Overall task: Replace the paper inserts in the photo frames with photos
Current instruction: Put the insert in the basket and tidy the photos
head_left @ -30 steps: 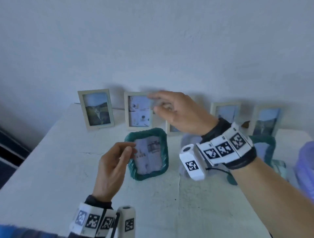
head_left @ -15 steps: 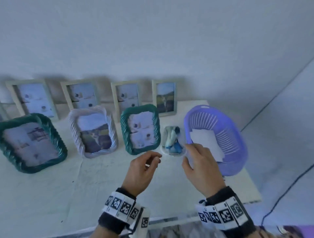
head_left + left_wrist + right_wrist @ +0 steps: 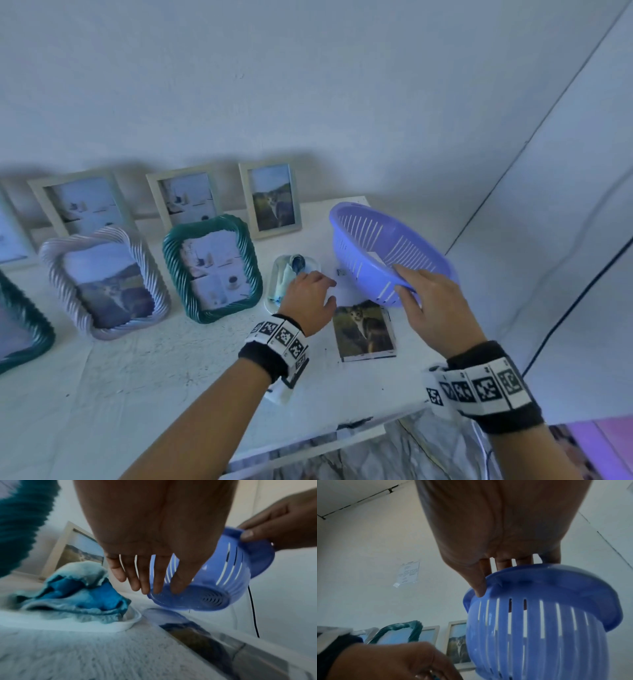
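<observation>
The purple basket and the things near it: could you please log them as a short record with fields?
basket: purple slotted basket, tilted, lifted at its near side
right hand: right hand grips the basket rim
left hand: left hand empty, fingers straight, above the table
photos: cat photo stack flat on the table, under the basket's raised edge
dish: small dish holding a blue cloth

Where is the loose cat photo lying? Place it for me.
In the head view, the cat photo lies flat on the table between both hands, beneath the tilted purple basket.
</observation>
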